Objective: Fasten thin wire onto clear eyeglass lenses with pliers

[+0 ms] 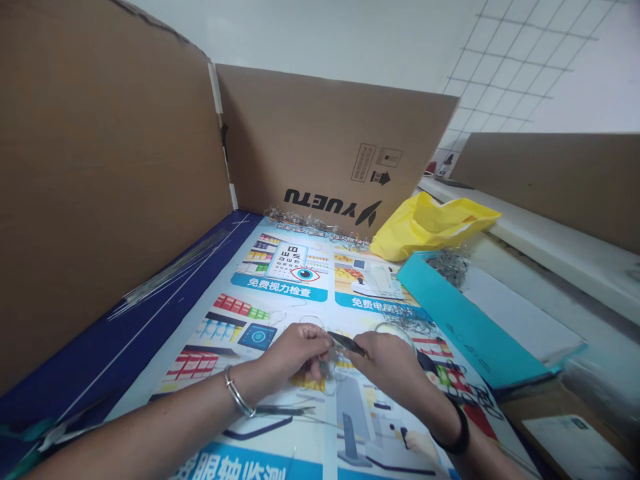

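Observation:
My right hand (pixel 387 360) is closed round a pair of dark-jawed pliers (pixel 346 343), their tip pointing left. Facing it, my left hand (pixel 300 350) pinches a thin wire (pixel 327 357) right at the pliers' jaws; its exact shape is too fine to make out. Both hands are just above a printed poster (pixel 280 320) spread over the table. Below my left wrist lies a bundle of straight wires (pixel 287 409). Thin bent wire pieces (pixel 407 323) are scattered beyond my right hand, and dark wire loops (pixel 483 399) lie to its right.
Cardboard walls (pixel 325 133) stand at the back and left. Straight wires (pixel 170 270) lie on the blue cloth at left, near blurred green-handled scissors (pixel 30 433). Tangled wire pieces (pixel 305 219) line the back. At right are a yellow bag (pixel 430 227) and a turquoise box (pixel 470 327) holding wire.

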Demonstrator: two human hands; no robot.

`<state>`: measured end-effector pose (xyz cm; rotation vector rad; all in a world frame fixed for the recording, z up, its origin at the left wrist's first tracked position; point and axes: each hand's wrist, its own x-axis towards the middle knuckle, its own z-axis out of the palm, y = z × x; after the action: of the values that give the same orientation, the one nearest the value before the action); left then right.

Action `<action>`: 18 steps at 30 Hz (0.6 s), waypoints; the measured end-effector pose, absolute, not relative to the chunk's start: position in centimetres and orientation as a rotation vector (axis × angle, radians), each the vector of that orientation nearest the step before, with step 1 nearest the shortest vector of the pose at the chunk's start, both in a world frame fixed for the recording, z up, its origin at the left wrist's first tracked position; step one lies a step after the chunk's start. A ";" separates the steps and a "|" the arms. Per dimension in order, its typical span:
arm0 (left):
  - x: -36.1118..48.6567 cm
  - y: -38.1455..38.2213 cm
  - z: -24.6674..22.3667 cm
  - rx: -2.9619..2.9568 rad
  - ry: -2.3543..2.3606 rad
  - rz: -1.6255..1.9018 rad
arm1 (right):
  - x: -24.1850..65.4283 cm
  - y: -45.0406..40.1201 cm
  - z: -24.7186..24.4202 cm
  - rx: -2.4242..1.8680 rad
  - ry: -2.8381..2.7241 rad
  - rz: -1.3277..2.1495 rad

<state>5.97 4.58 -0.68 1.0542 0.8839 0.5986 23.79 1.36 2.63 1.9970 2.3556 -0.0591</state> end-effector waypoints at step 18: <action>6.0 4.5 -0.5 1.047 0.937 0.590 | 23.4 1.3 2.5 2.027 2.332 -0.012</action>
<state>6.05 4.52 -0.54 1.0470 0.9373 0.5905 23.41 1.32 2.51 2.0271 2.3318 -0.0120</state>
